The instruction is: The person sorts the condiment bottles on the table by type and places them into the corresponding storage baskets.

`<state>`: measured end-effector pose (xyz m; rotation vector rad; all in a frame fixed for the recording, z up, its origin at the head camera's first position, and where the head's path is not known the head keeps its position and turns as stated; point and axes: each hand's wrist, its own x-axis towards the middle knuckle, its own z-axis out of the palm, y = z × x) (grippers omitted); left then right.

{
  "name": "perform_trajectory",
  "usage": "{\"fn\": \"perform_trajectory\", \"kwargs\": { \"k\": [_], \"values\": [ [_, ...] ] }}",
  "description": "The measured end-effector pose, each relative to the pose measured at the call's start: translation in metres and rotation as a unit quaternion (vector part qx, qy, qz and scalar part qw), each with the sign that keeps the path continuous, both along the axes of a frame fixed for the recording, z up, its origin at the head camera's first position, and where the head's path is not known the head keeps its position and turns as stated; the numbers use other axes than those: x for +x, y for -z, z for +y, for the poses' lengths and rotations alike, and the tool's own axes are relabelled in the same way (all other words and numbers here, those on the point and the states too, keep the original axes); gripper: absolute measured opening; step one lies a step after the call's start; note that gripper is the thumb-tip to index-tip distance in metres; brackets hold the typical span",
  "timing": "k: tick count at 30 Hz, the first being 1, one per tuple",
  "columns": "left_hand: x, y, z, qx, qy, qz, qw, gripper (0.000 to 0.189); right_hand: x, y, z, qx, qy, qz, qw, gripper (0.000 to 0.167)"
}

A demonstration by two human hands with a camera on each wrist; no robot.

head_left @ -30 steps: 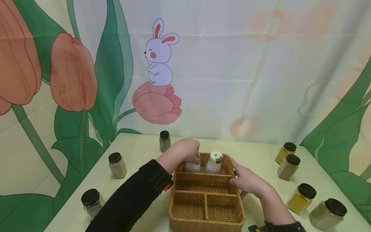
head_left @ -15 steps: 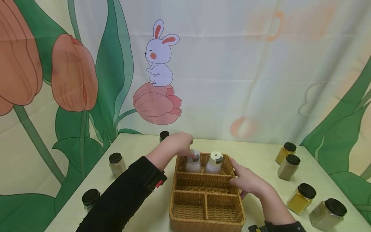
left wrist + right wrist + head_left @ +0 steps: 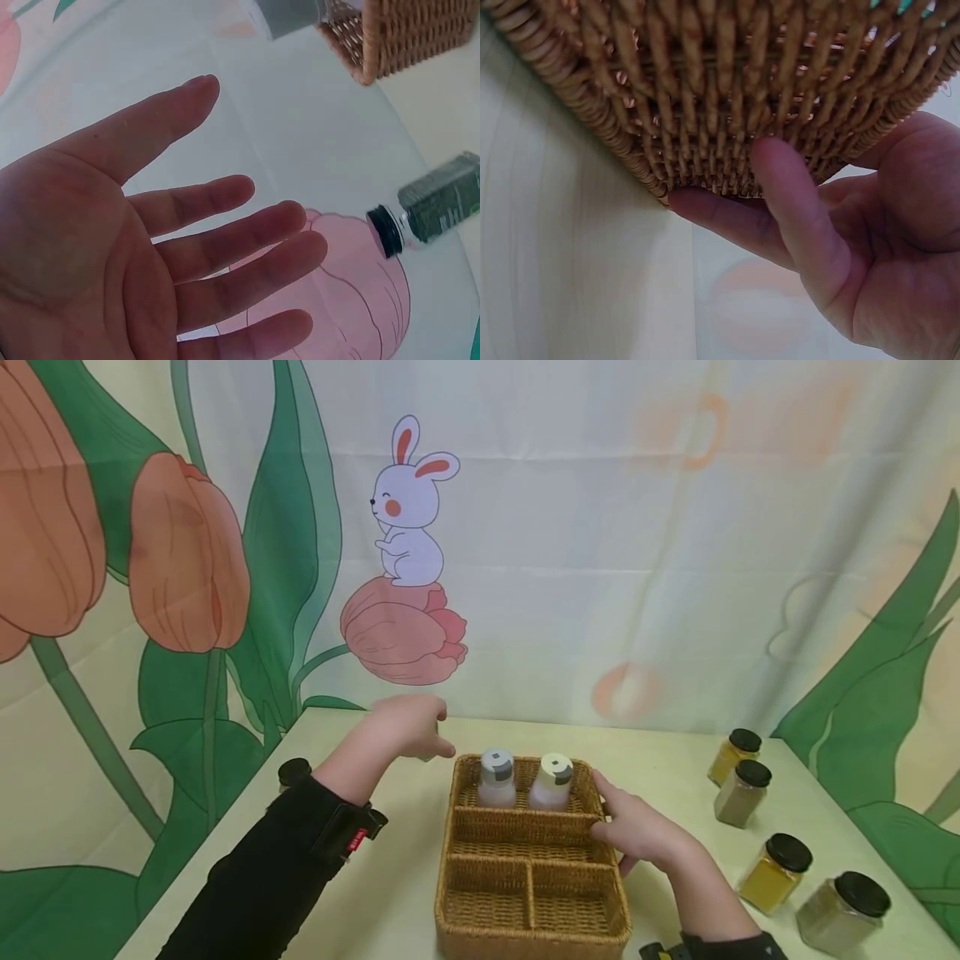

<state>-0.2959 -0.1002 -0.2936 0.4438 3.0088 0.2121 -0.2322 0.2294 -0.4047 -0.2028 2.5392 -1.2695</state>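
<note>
My left hand (image 3: pixel 408 727) hangs behind and left of the wicker basket (image 3: pixel 528 935), holding nothing. In the left wrist view its fingers are spread, with a black-lidded jar (image 3: pixel 442 201) of dark green contents beyond them; in the head view the hand hides this jar. My right hand (image 3: pixel 637 827) rests against the basket's right wall near the back corner, its extended fingers (image 3: pixel 799 202) touching the weave in the right wrist view. Two white bottles stand upright in the basket's back compartment, one with a grey cap (image 3: pixel 497 766), the other with a cream-and-grey cap (image 3: pixel 557 768).
Along the right side stand a yellow jar (image 3: pixel 735 758), a beige jar (image 3: pixel 742 795), another yellow jar (image 3: pixel 775 875) and a larger greyish jar (image 3: pixel 842 914). At left a black-lidded jar (image 3: pixel 294 771) shows partly behind my sleeve. A printed curtain (image 3: pixel 562 568) hangs behind the table.
My left hand has let go of the grey-capped bottle, leaving it in the back compartment, and moved left away from the basket. My right hand has stayed at the basket's side.
</note>
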Motion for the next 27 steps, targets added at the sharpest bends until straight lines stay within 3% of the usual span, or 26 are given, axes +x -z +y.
{"fn": "perform_trajectory", "kwargs": {
  "k": [11,20,27],
  "values": [
    [0.003,0.005,-0.047,0.008,-0.014,0.005,0.9999,0.063,0.0,0.0,0.0,-0.015,-0.002,0.0,0.9999,0.094],
    [0.005,0.002,-0.085,-0.035,-0.086,-0.032,0.9952,0.061,0.0,-0.002,0.0,-0.015,-0.001,0.002,0.9999,0.095],
    [0.0,0.012,-0.106,-0.049,-0.102,-0.074,0.9908,0.051,0.0,-0.002,0.0,-0.017,-0.002,0.002,0.9999,0.095]
  ]
}}
